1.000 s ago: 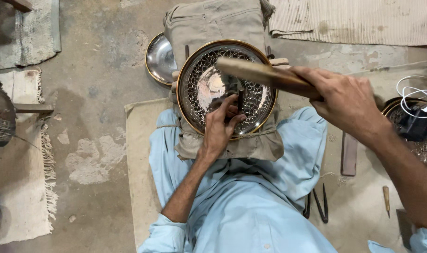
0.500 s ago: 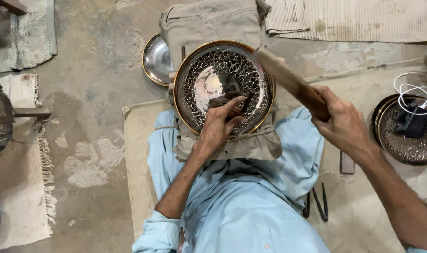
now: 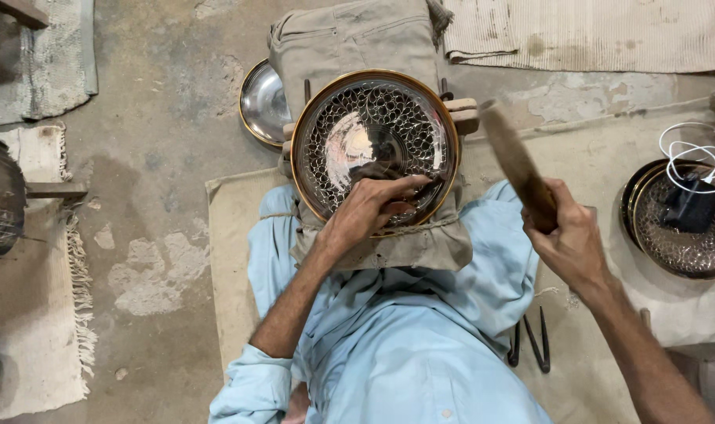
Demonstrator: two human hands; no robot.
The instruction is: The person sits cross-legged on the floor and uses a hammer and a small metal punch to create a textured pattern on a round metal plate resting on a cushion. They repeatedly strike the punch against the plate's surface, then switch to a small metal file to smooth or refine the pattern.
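A round metal plate (image 3: pixel 373 118) with a brass rim and an engraved scale pattern lies on a cloth-wrapped block on my lap. My left hand (image 3: pixel 369 210) rests on the plate's near part and pinches a small dark chisel (image 3: pixel 424 191) against the metal. To the right of the plate, my right hand (image 3: pixel 569 239) is closed around a wooden mallet (image 3: pixel 514 161). The mallet is raised, blurred, and stands clear of the plate.
A plain silver plate (image 3: pixel 261 102) lies behind the block at left. Stacked engraved plates (image 3: pixel 671 243) with a black charger and white cable (image 3: pixel 691 177) sit at right. Black metal tools (image 3: pixel 534 345) lie on the mat by my knee. Rugs border the concrete floor.
The mallet has swung from over the plate, up and off to the right, with my right hand drawing back. My left hand stays on the plate with the chisel.
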